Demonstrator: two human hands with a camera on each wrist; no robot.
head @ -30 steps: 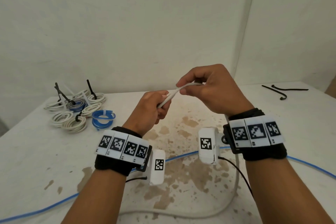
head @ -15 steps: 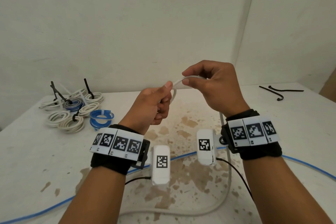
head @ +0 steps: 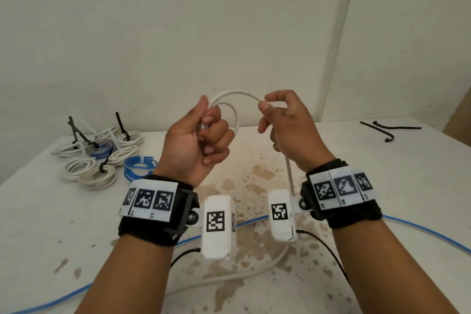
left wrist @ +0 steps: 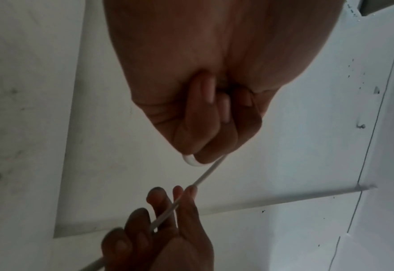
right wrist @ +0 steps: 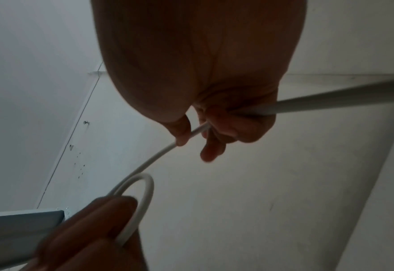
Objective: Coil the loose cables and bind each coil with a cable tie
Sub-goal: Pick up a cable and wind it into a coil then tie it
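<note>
Up above the middle of the table (head: 382,186), the white cable (head: 235,93) forms one small loop and a wider arch between the person's two hands. The left hand (head: 196,140) is closed in a fist around the loop's gathered strands, thumb pressed up against them. The right hand (head: 290,130) pinches the arch's right end between thumb and forefinger, its other fingers loosely curled, and the cable drops from that hand down past the wrist to the tabletop, where it curves along the near edge. A loose blue cable (head: 420,231) lies across the near part of the table. At the far left sits a cluster of finished coils (head: 102,158), white and blue, bound with ties. At the far right lie spare black cable ties (head: 390,130).
</note>
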